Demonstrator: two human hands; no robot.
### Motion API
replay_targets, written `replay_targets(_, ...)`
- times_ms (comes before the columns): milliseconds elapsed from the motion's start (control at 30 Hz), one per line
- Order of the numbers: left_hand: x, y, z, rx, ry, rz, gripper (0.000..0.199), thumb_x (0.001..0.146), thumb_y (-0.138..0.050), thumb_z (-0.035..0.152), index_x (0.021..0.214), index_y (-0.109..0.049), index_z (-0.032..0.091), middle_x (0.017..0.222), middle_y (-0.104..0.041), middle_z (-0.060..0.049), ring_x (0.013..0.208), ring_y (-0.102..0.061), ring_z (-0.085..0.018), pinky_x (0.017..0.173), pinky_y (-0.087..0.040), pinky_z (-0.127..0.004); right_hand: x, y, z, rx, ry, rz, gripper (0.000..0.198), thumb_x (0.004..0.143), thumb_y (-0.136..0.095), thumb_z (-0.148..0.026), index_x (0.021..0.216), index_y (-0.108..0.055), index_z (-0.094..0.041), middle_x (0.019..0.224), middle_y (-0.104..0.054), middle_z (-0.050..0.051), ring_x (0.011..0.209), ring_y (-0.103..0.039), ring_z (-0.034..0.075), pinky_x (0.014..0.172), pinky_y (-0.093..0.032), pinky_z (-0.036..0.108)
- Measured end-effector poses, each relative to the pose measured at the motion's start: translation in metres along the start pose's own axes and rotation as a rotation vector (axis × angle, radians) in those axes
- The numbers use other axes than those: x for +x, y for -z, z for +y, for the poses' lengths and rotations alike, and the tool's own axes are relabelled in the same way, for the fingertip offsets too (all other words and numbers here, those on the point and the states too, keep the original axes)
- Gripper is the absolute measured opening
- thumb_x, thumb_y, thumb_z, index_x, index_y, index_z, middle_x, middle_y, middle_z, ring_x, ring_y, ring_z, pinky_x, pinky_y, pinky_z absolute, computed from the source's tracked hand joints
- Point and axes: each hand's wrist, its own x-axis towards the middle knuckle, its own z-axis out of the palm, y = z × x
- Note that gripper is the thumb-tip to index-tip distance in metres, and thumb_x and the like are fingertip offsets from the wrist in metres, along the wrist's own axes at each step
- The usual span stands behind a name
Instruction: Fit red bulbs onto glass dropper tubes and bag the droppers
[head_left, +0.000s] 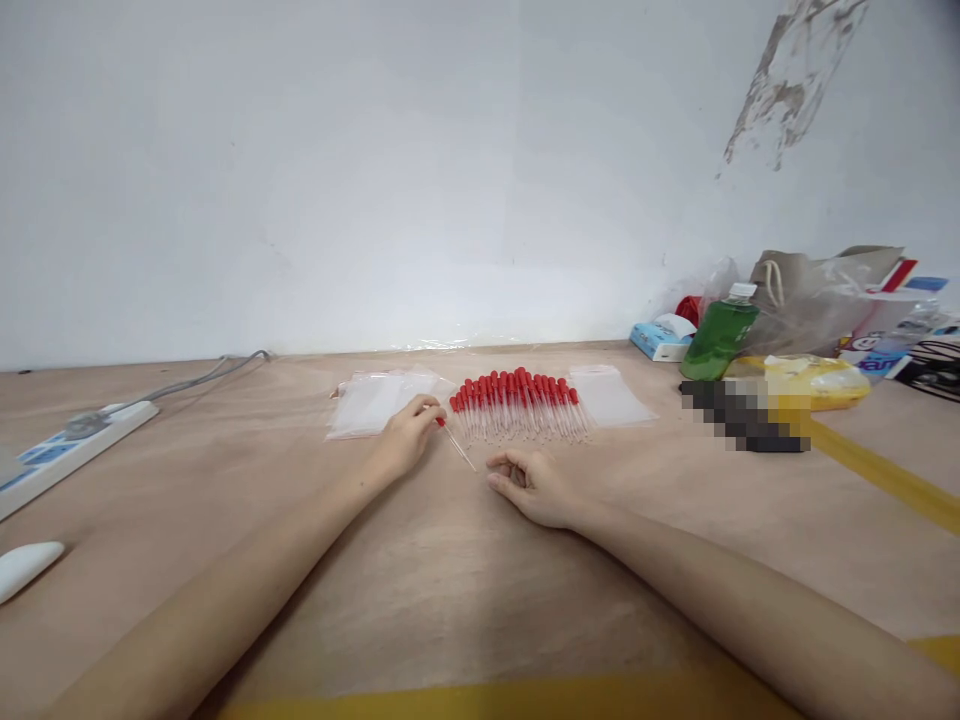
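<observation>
Bare forearms (274, 573) converge forward, the left hand (407, 437) pinching, the right hand (536, 487) loosely curled

Bare forearms (720, 590) and bare fingers (505, 486)

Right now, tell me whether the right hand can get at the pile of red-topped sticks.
Probably yes: the right hand looks empty, just in front of the red-topped sticks, and nothing visible blocks the way.

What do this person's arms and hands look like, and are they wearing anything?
The left hand and right hand are human and ungloved. No sleeves show on the left forearm or right forearm, and no watch is visible.
</observation>
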Motion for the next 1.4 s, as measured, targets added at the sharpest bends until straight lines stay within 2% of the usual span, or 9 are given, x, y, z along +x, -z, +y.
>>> replay_targets(233, 0.037, -0.023, -0.038, -0.009, -0.008, -0.097, 0.032, 0.077, -0.035, 0.007, 0.096, -0.057, 0.019, 0.109, -0.054, -0.005, 0.098, -0.053, -0.018, 0.087, -0.041, -0.03, -0.002, 0.017, 0.026, -0.112, 0.029, 0.113, 0.017, 0.077, -0.052, -0.021, 0.09, -0.061, -0.015, 0.071, -0.06, 0.002, 0.063, -0.052, 0.012, 0.061, -0.039, 0.026)
replay_targets(400, 0.038, -0.033, -0.042, -0.032, 0.016, -0.054, 0.037, 0.076, -0.037, 0.007, 0.108, -0.052, 0.018, 0.11, -0.055, -0.006, 0.102, -0.052, -0.017, 0.09, -0.041, -0.032, -0.002, 0.02, 0.028, -0.138, 0.056, 0.127, 0.014, 0.075, -0.052, -0.018, 0.087, -0.06, -0.016, 0.072, -0.06, 0.002, 0.062, -0.051, 0.012, 0.06, -0.039, 0.025)
replay_targets(567, 0.028, -0.032, -0.038, -0.006, 0.077, 0.018, 0.038, 0.073, -0.037, 0.005, 0.105, -0.052, 0.016, 0.108, -0.055, -0.007, 0.102, -0.051, -0.018, 0.091, -0.04, -0.031, 0.0, 0.02, 0.027, -0.216, 0.068, 0.143, 0.013, 0.076, -0.05, -0.019, 0.083, -0.061, -0.017, 0.075, -0.061, 0.003, 0.065, -0.053, 0.013, 0.064, -0.038, 0.027)
replay_targets(667, 0.023, -0.03, -0.033, 0.03, 0.129, 0.053, 0.034, 0.074, -0.037, 0.006, 0.102, -0.054, 0.017, 0.103, -0.056, -0.007, 0.099, -0.052, -0.019, 0.088, -0.041, -0.033, 0.004, 0.035, 0.039, -0.403, -0.04, 0.301, 0.017, 0.078, -0.046, -0.02, 0.079, -0.062, -0.018, 0.08, -0.063, 0.005, 0.077, -0.054, 0.018, 0.073, -0.035, 0.033)
replay_targets(800, 0.02, -0.03, -0.031, 0.063, 0.183, 0.085, 0.03, 0.076, -0.038, 0.009, 0.099, -0.055, 0.018, 0.098, -0.057, -0.007, 0.091, -0.055, -0.02, 0.082, -0.044, -0.033, 0.009, 0.068, 0.074, -0.645, -0.337, 0.543, 0.026, 0.08, -0.042, -0.025, 0.091, -0.064, -0.017, 0.096, -0.061, 0.011, 0.095, -0.05, 0.026, 0.08, -0.03, 0.041)
replay_targets(867, 0.02, -0.031, -0.031, 0.063, 0.194, 0.091, 0.029, 0.075, -0.04, 0.009, 0.099, -0.055, 0.018, 0.097, -0.057, -0.007, 0.084, -0.057, -0.018, 0.078, -0.046, -0.03, 0.009, 0.082, 0.093, -0.703, -0.504, 0.537, 0.032, 0.08, -0.043, -0.03, 0.102, -0.061, -0.015, 0.105, -0.058, 0.014, 0.099, -0.048, 0.029, 0.082, -0.03, 0.044)
replay_targets(967, 0.02, -0.033, -0.033, 0.057, 0.198, 0.102, 0.027, 0.075, -0.041, 0.01, 0.097, -0.055, 0.017, 0.095, -0.057, -0.006, 0.079, -0.059, -0.016, 0.074, -0.047, -0.028, 0.007, 0.093, 0.113, -0.691, -0.665, 0.407, 0.039, 0.078, -0.047, -0.041, 0.097, -0.064, -0.012, 0.105, -0.058, 0.018, 0.098, -0.05, 0.032, 0.081, -0.033, 0.046)
replay_targets(1233, 0.02, -0.031, -0.03, 0.09, 0.188, 0.196, 0.027, 0.076, -0.043, 0.014, 0.1, -0.056, 0.018, 0.098, -0.055, -0.007, 0.091, -0.054, -0.02, 0.082, -0.044, -0.032, 0.009, 0.092, 0.125, -0.619, -0.715, 0.477, 0.025, 0.075, -0.052, -0.032, 0.076, -0.071, -0.017, 0.084, -0.066, 0.014, 0.088, -0.058, 0.032, 0.083, -0.032, 0.051)
replay_targets(1400, 0.019, -0.027, -0.023, 0.106, 0.164, 0.301, 0.024, 0.077, -0.046, 0.016, 0.098, -0.057, 0.017, 0.098, -0.053, -0.009, 0.1, -0.048, -0.023, 0.088, -0.04, -0.036, 0.009, 0.099, 0.127, -0.521, -0.641, 0.669, 0.035, 0.084, -0.04, -0.033, 0.099, -0.066, -0.015, 0.098, -0.065, 0.013, 0.092, -0.059, 0.025, 0.078, -0.043, 0.037)
